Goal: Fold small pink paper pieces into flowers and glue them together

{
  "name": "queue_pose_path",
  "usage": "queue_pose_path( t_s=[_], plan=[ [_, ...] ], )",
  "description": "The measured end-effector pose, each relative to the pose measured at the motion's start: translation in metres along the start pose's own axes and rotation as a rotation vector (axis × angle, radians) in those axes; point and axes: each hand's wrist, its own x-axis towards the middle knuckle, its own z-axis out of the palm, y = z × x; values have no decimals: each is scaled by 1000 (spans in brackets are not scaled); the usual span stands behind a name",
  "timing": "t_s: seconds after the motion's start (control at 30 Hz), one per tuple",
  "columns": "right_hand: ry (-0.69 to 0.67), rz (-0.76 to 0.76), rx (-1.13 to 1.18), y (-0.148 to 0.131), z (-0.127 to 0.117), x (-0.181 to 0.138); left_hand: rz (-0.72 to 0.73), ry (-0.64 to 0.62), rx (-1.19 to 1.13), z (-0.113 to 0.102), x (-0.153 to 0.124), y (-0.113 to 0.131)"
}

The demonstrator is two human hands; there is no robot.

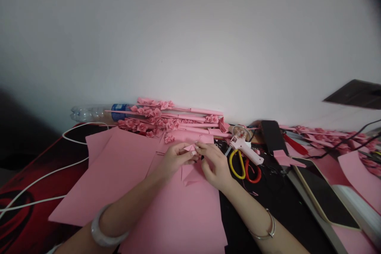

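Between both hands is a small folded piece of pink paper (190, 148), pinched at its edges. My left hand (175, 156) grips it from the left with fingers and thumb closed. From the right, my right hand (214, 163) holds it with bent fingers, its fingertips close to those of the left. Pink paper sheets (178, 214) lie flat beneath the hands, and a smaller pink paper piece (193, 175) rests on them just under the right hand. Part of the folded piece is hidden by the fingers.
Behind the hands lie several pink paper flowers (154, 113) on stems and a plastic bottle (92, 113). To the right are a glue gun (245, 149), scissors (252, 171), a black phone (273, 137) and a tablet-like device (327, 194). A white cable (38, 180) runs at left.
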Motion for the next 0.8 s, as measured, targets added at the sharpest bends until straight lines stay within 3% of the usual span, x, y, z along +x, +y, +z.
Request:
queue_pose_path(
  t_s=[0.1,0.23,0.3,0.43,0.53,0.8],
  plan=[
    [62,100,74,-2,2,0,17,12,-1,0,0,-1],
    [249,349,254,-1,6,0,29,3,80,1,-1,0],
    [272,437,327,3,7,0,41,-19,112,1,-1,0],
    [66,565,468,10,9,0,61,-83,102,2,-2,-2],
    [-81,576,534,12,9,0,54,-117,95,2,-3,-4],
    [-137,534,503,11,8,2,47,-177,58,2,-2,-6]
  ],
)
